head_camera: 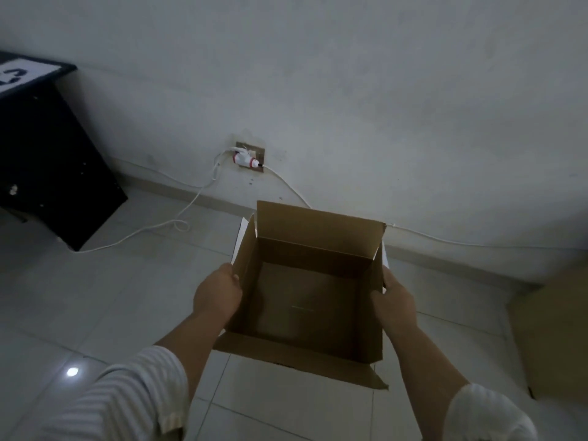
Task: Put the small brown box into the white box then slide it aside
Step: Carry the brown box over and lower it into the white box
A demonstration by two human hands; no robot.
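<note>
Two hands grip one open carton in the head view: the left hand (218, 296) clasps the left wall and the right hand (394, 302) the right wall of the white box (305, 281), white outside and brown inside, flaps up, its interior between the hands showing nothing in it. To the right of the right hand, well apart at the frame edge, lies brown cardboard (553, 338), which may be the small brown box, though I cannot tell. The white box looks light and stiff but thin-walled, so holding low on opposite walls seems safest.
</note>
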